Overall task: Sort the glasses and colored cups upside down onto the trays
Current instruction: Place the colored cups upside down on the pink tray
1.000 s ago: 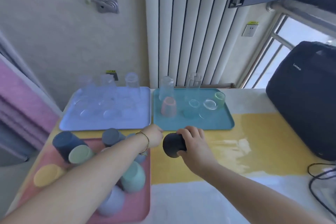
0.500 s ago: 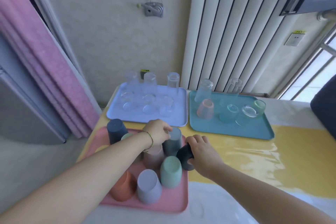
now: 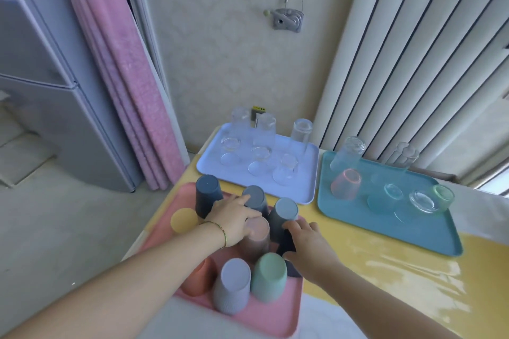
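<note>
The sorting looks nearly done. Clear glasses stand upside down on the lilac tray, tinted ones sit on the teal tray, and colored cups fill the pink tray bottoms up. The right hand grips a black cup at that tray's right edge, between a grey cup and a green cup. Its long axis seems near upright, slightly tilted, but the hand hides which end faces down. The left hand rests, fingers spread, on a mauve cup.
</note>
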